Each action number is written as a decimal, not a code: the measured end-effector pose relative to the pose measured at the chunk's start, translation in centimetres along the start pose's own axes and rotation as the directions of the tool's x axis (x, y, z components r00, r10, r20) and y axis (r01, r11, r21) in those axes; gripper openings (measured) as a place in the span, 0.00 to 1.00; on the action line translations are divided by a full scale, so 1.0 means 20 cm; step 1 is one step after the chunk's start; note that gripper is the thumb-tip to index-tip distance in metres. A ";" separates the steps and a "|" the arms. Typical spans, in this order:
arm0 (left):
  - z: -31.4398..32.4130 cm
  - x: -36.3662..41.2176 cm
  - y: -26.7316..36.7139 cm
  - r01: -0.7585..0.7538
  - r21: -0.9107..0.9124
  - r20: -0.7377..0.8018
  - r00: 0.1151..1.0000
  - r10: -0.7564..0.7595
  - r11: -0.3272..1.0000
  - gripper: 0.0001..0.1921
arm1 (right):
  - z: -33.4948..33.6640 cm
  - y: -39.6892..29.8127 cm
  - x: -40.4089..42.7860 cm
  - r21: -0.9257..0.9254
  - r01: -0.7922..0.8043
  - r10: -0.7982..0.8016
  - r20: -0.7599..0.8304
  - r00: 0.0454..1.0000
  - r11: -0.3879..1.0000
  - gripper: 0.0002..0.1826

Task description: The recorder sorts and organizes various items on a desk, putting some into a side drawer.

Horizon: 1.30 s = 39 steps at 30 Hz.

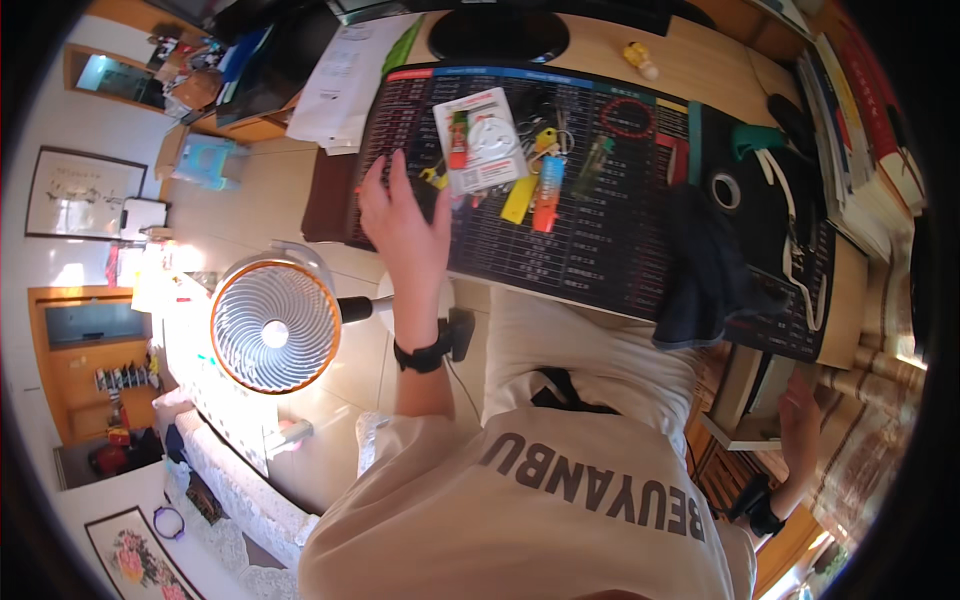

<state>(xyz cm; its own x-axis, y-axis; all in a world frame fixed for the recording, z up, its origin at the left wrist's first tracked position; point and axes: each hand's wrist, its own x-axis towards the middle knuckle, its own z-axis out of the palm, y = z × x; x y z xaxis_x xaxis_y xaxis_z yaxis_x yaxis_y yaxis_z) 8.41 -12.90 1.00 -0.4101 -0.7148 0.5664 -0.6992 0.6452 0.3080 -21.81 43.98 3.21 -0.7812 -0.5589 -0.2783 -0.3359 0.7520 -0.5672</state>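
Observation:
My left hand (pixel 405 217) is at the left edge of a black desk mat (pixel 510 255) printed with tables, its fingers apart around a dark object; whether it grips this is unclear. Beside it lie a white card (pixel 499 154) with a red-and-green tube (pixel 458 142) on it, a yellow tag (pixel 517 201), keys with a yellow charm (pixel 546 139) and a blue-and-orange packet (pixel 549 193). A red bead bracelet (pixel 627 118) and a greenish clear item (pixel 592 166) lie further right. My right hand (pixel 799 412), blurred, is beside a pulled-out drawer (pixel 731 420); its grip is unclear.
A dark cloth (pixel 701 262) hangs over the desk's front edge. A tape roll (pixel 725 191) and a white strap (pixel 787 225) lie to the right, near stacked books (pixel 851 165). Papers (pixel 345 82) and a monitor base (pixel 499 35) stand behind. A fan (pixel 275 322) is at left.

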 end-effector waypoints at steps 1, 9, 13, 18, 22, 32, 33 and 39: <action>0.01 0.01 -0.04 0.043 -0.038 0.060 0.997 -0.041 0.998 0.40 | 0.01 -0.18 0.02 -0.149 0.036 -0.031 0.036 0.999 0.988 0.28; 0.08 0.09 0.11 -0.175 -0.186 0.325 0.917 0.229 0.967 0.32 | 0.12 -0.48 0.13 -0.253 0.092 -0.096 -0.004 0.995 0.963 0.28; 0.08 0.11 0.15 -0.237 -0.179 0.264 0.923 0.279 0.955 0.29 | 0.15 -0.59 0.10 -0.144 0.127 -0.131 -0.016 0.991 0.981 0.29; 0.11 0.14 0.23 -0.283 0.025 0.284 0.922 0.264 0.959 0.31 | 0.19 -0.62 0.08 -0.088 0.099 -0.100 0.001 0.995 0.991 0.30; 0.06 0.19 0.23 -0.282 0.124 0.297 0.925 0.236 0.951 0.22 | 0.18 -0.66 0.05 -0.076 0.093 -0.094 -0.012 0.995 0.993 0.32; 0.05 0.07 0.73 -0.519 -0.123 0.094 0.843 0.530 0.846 0.17 | 0.19 -0.64 0.09 -0.024 0.218 -0.218 -0.010 0.976 0.976 0.31; 0.13 0.01 0.78 -0.508 -0.289 0.197 0.798 0.569 0.811 0.18 | 0.19 -0.63 0.07 -0.042 0.203 -0.205 -0.041 0.978 0.978 0.31; 0.12 -0.09 0.83 -0.441 -0.366 0.397 0.722 0.566 0.820 0.34 | 0.24 -0.59 0.02 -0.044 0.139 -0.140 -0.027 0.990 0.989 0.34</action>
<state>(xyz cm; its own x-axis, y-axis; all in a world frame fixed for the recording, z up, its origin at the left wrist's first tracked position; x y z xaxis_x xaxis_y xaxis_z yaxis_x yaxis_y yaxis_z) -3.79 -1.65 3.34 -0.9246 -0.2584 0.2799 -0.1779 0.9426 0.2826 -15.66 33.21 6.15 -0.7404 -0.6491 -0.1749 -0.4642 0.6819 -0.5653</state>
